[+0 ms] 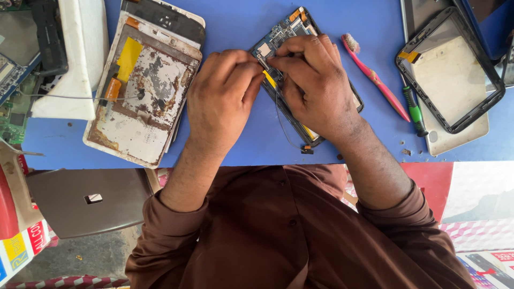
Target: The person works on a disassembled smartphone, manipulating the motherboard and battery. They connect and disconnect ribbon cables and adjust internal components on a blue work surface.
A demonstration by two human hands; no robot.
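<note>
An opened tablet with its blue circuit board and yellow tape showing lies on the blue table, tilted on a diagonal. My left hand rests on its left edge, fingers curled and pinching at the board near the middle. My right hand covers the tablet's centre, fingertips pressed on the same spot by the board. A thin black wire trails from the device toward the table's near edge. What lies between my fingertips is hidden.
A worn tablet back panel with yellow tape lies at left on other panels. A pink toothbrush and a green-handled screwdriver lie at right, beside a black tablet frame. A green circuit board sits far left.
</note>
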